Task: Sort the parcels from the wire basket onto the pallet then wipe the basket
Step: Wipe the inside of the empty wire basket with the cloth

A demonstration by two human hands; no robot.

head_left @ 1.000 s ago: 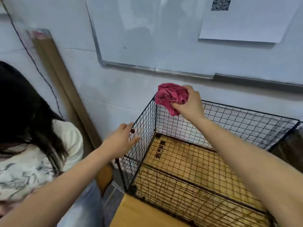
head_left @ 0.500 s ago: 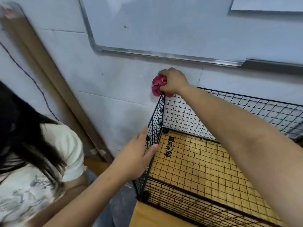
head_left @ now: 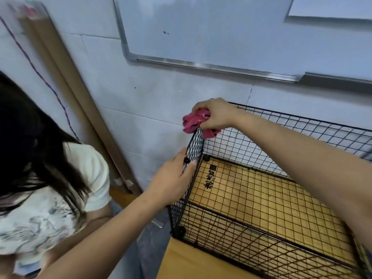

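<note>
Right hand [head_left: 215, 115] grips cloth [head_left: 193, 122] | left hand [head_left: 171, 184] holds basket [head_left: 302, 120] | print [head_left: 211, 177] illegible

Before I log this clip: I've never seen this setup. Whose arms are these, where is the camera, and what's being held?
There is no machine here. A person wears a camera on the head, so you look forward and down at their own bare arms. The right hand holds a bunched red cloth on the top far-left corner of a black wire basket. The left hand grips the top edge of the basket's left side, apparently to steady it. No parcels show inside. Through the mesh floor you see a yellow-brown surface with black print. The basket stands against a white wall under a whiteboard. At left is a second person, and brown cardboard leans on the wall.
</note>
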